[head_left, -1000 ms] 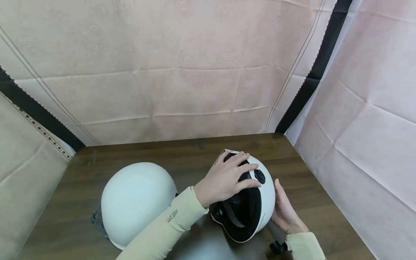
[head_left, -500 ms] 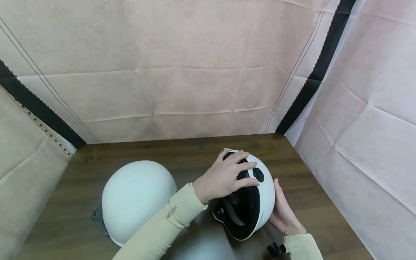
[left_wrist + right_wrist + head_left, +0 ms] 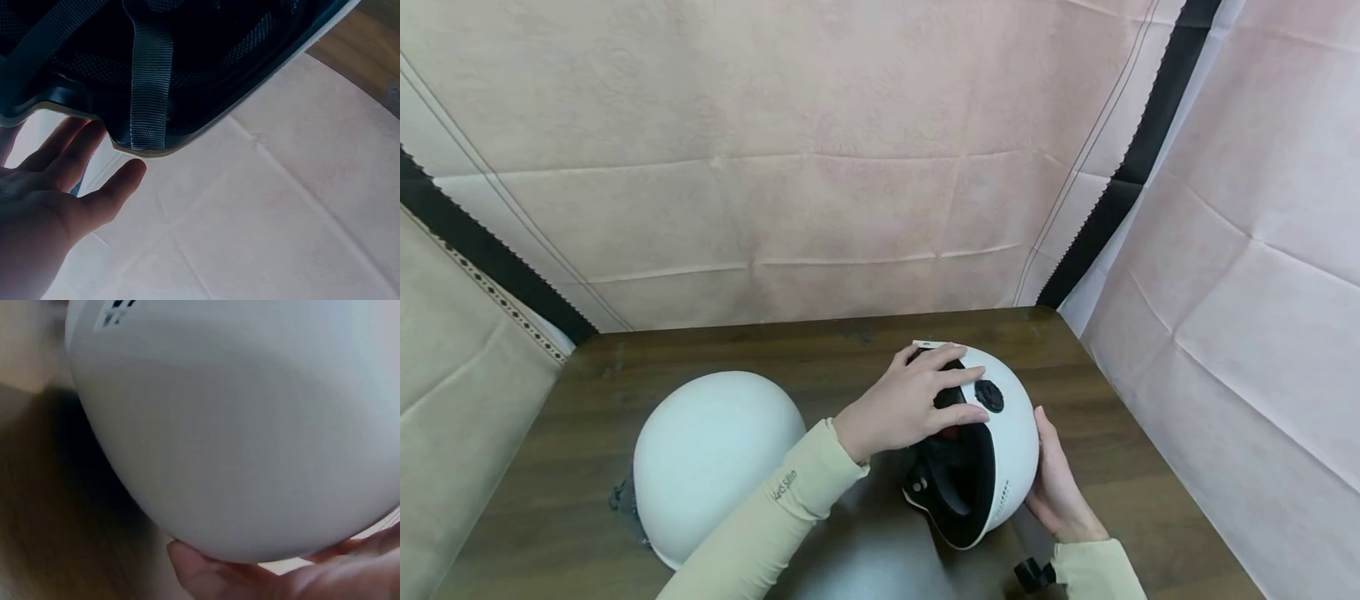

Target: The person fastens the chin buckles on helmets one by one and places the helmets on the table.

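Note:
A white helmet is tilted on its side on the table, its dark hollow facing left. My left hand reaches across that opening with extended fingers, thumb tip beside a round black dial. In the left wrist view, the thumb and fingers lie at the helmet's rim, near a dark webbing strap. My right hand holds the helmet's outer shell from the right. In the right wrist view its fingers curve against the smooth white shell.
A second white dome, helmet-like, sits on the wooden table at left, grey mesh-like material showing beneath. The left sleeve passes over its right side. Pale fabric walls stand behind the table and at both sides.
The helmet has turned and shifted slightly, its dial moving left and up and its lower rim to the right. My left hand has moved a little left; the right hand has barely moved.

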A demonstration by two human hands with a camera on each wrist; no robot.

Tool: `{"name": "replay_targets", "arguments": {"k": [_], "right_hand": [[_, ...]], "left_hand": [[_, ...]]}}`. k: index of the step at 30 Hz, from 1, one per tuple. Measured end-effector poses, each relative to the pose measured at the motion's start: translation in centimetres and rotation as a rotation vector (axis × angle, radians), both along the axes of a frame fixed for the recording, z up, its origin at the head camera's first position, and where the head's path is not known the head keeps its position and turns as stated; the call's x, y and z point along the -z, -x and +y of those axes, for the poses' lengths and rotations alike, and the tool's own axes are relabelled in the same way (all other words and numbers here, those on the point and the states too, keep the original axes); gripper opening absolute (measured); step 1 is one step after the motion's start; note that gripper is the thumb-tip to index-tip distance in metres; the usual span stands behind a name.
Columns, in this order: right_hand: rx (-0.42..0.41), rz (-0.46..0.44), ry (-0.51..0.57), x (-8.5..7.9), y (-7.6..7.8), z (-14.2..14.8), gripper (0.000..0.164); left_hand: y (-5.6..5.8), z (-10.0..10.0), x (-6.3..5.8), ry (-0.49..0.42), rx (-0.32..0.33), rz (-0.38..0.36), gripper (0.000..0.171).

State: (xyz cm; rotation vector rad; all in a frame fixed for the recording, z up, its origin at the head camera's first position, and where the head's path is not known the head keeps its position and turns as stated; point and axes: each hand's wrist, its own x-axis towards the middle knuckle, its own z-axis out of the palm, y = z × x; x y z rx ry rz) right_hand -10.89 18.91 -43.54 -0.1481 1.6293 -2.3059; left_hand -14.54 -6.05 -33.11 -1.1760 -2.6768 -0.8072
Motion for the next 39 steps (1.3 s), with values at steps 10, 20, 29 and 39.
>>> {"name": "replay_targets", "arguments": {"k": [10, 20, 29, 39], "right_hand": [[0.041, -0.030, -0.139, -1.0, -0.3, -0.2, 0.064], [0.031, -0.014, -0.182, -1.8, -0.7, -0.5, 0.066], [0.044, 0.050, -0.274, -3.1, -0.8, -0.1, 0.067], [0.058, 0.067, -0.424, -4.1, -1.3, -0.4, 0.071]], "left_hand": [[0.6, -1.1, 0.2, -0.062, -0.022, -0.102, 0.064], [0.9, -2.0, 0.4, -0.138, -0.020, -0.231, 0.064], [0.8, -2.2, 0.3, -0.170, -0.028, -0.299, 0.063], [0.2, -1.5, 0.1, -0.098, -0.085, -0.158, 0.070]]}}
